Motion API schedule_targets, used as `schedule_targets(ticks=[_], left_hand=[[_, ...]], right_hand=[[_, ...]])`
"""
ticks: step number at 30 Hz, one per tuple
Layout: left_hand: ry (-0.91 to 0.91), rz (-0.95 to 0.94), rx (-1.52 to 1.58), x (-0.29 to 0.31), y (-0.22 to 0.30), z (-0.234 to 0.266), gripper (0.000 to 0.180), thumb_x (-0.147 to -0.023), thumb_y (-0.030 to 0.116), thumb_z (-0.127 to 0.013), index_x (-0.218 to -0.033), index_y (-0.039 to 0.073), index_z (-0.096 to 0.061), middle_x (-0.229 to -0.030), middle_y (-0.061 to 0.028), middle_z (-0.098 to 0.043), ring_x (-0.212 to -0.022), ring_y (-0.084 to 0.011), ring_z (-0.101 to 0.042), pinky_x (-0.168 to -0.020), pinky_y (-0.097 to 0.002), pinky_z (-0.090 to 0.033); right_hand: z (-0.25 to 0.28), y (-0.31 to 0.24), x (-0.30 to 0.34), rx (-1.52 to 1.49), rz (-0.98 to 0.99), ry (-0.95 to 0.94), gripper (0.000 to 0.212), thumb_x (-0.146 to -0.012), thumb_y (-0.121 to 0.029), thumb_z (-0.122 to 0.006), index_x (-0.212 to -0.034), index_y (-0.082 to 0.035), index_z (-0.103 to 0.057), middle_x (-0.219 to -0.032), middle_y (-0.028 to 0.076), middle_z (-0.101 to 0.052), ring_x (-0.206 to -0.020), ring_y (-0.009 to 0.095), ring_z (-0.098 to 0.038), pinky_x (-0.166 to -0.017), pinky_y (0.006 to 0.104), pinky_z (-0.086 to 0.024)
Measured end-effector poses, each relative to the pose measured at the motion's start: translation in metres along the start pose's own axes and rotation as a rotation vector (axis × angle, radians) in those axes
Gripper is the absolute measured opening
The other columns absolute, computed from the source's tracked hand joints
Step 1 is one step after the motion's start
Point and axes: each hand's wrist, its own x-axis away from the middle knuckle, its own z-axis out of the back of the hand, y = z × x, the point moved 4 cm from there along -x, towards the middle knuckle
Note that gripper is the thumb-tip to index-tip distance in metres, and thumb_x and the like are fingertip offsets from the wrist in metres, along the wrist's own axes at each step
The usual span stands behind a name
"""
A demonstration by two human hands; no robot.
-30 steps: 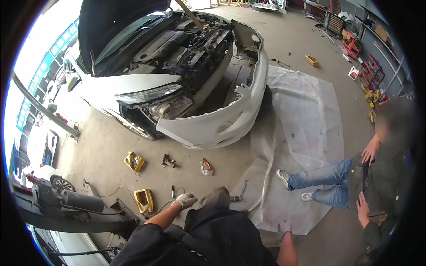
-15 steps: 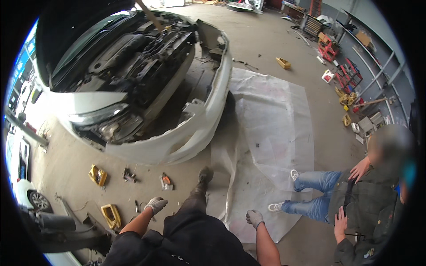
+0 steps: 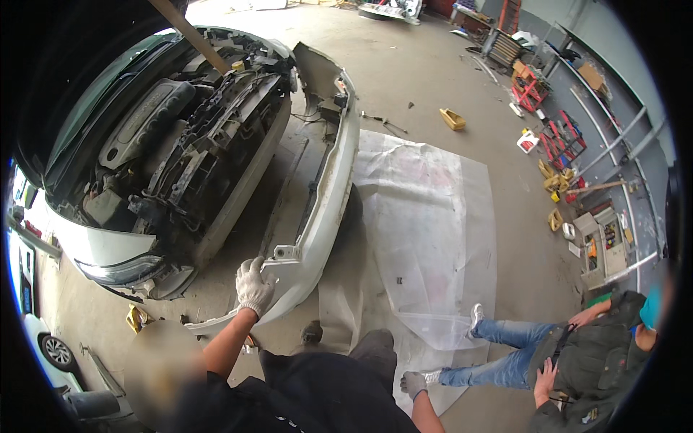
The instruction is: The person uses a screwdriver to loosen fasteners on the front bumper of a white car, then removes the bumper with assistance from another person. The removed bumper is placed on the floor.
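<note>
A white car bumper (image 3: pixel 333 206), detached along its visible front, curves around the nose of a white car with its hood raised. Over the bumper's near inner edge, beside a small pale bracket (image 3: pixel 286 252), reaches my left hand (image 3: pixel 254 287) in a whitish knit glove. Its fingers are stretched out; whether they touch the edge is unclear. My right hand (image 3: pixel 413 385), in a grey glove, hangs low near the other person's shoe, its fingers curled with nothing visible in them. Exposed engine parts (image 3: pixel 155 123) and a headlight (image 3: pixel 119 268) lie behind the bumper.
A creased plastic sheet (image 3: pixel 426 216) covers the floor right of the bumper. At the right stands a person in jeans (image 3: pixel 498 353). A wooden prop (image 3: pixel 189 36) rises from the engine bay. Yellow trays (image 3: pixel 452 119) and red stands (image 3: pixel 530 88) sit toward the wall.
My view has come closer to the car. My left hand has moved from above the floor tools up to the bumper's inner edge. My right hand is lower, still curled.
</note>
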Motion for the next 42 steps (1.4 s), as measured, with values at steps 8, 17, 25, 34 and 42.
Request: schedule_targets(ticks=[8,17,25,34,42], left_hand=[[-0.264,0.554,-0.177,-0.033,-0.004,-0.049,0.058,-0.082,0.044,-0.061,-0.128,0.007,-0.055,-0.128,-0.0257,-0.056,-0.117,-0.0448,-0.056,-0.100,-0.0504,-0.046],[-0.095,0.861,-0.096,-0.025,0.032,-0.048,0.073,-0.083,0.052,-0.061,-0.139,0.007,-0.050,-0.137,-0.0262,-0.052,-0.128,-0.0433,-0.051,-0.106,-0.0467,-0.043],[0.156,1.433,0.517,-0.010,0.003,-0.049,0.076,-0.082,0.047,-0.064,-0.136,-0.004,-0.046,-0.120,-0.0274,-0.062,-0.105,-0.0355,-0.066,-0.080,-0.0441,-0.056],[0.138,1.424,0.274,-0.023,-0.044,-0.086,0.066,-0.080,0.049,-0.062,-0.114,-0.007,-0.062,-0.104,-0.0263,-0.069,-0.097,-0.0391,-0.068,-0.083,-0.0472,-0.054],[0.092,1.444,0.148,-0.037,-0.016,-0.074,0.070,-0.079,0.053,-0.060,-0.115,-0.007,-0.060,-0.118,-0.0330,-0.060,-0.115,-0.0443,-0.057,-0.101,-0.0470,-0.045]], right_hand=[[0.016,-0.139,-0.113,0.321,0.111,-0.222,0.015,-0.087,-0.019,-0.057,-0.088,-0.004,-0.058,-0.069,0.008,-0.058,-0.052,0.021,-0.054,-0.047,0.0364,-0.045],[0.087,-0.511,-0.310,1.014,0.529,-0.063,0.022,-0.091,-0.025,-0.048,-0.094,-0.009,-0.062,-0.064,0.008,-0.060,-0.054,0.024,-0.059,-0.048,0.0425,-0.047],[-0.044,-0.690,-0.259,0.544,0.569,-0.223,0.026,-0.091,-0.022,-0.046,-0.114,-0.009,-0.049,-0.073,0.014,-0.063,-0.048,0.024,-0.057,-0.038,0.0353,-0.039],[-0.170,-0.633,-0.202,0.821,0.400,-0.462,0.024,-0.093,-0.021,-0.048,-0.112,-0.006,-0.050,-0.084,0.016,-0.066,-0.056,0.024,-0.061,-0.043,0.0336,-0.044],[-0.175,-0.722,-0.225,0.903,0.343,-0.363,0.032,-0.093,-0.020,-0.047,-0.118,0.000,-0.051,-0.081,0.017,-0.065,-0.054,0.023,-0.061,-0.042,0.0335,-0.044]])
